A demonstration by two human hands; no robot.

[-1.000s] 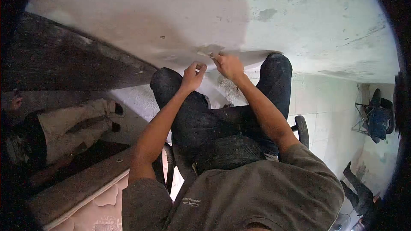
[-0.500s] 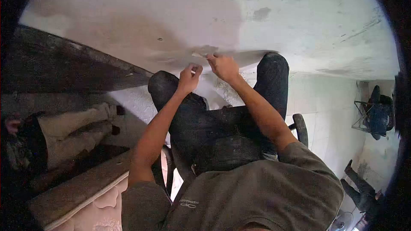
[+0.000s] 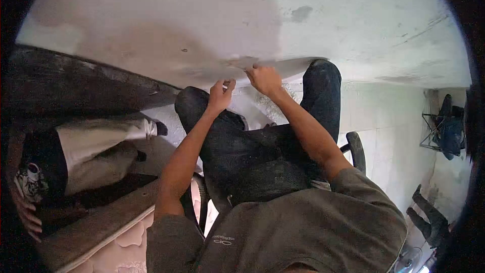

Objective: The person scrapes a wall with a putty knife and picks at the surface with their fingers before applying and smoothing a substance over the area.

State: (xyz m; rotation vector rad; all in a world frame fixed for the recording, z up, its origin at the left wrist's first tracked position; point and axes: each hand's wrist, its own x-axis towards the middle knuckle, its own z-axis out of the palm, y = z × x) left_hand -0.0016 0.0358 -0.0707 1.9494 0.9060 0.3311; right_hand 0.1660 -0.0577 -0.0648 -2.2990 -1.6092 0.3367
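My right hand (image 3: 265,80) is closed around a small flat-bladed scraper (image 3: 239,66), its tip up against the pale, patchy surface (image 3: 212,25) in front of me. A greyish smear (image 3: 249,60) shows on that surface by the tip. Lower and to the left, my left hand (image 3: 221,95) is held apart from the scraper with its fingers curled toward the thumb. Whether anything small sits in that pinch I cannot make out. Both hands are above my knees in dark trousers (image 3: 252,156).
A dark board (image 3: 91,78) runs along the left. Beyond it is another person in light trousers (image 3: 101,136), near a wooden edge (image 3: 111,220) and a pink quilted mattress (image 3: 136,242). A folding chair (image 3: 444,126) and another person's legs (image 3: 427,215) appear at right, above a fan (image 3: 408,260).
My hands stay nearly in place; the scraper's light tip shows less clearly now. At left, the other person has shifted, and a hand now shows there. The view has turned slightly.
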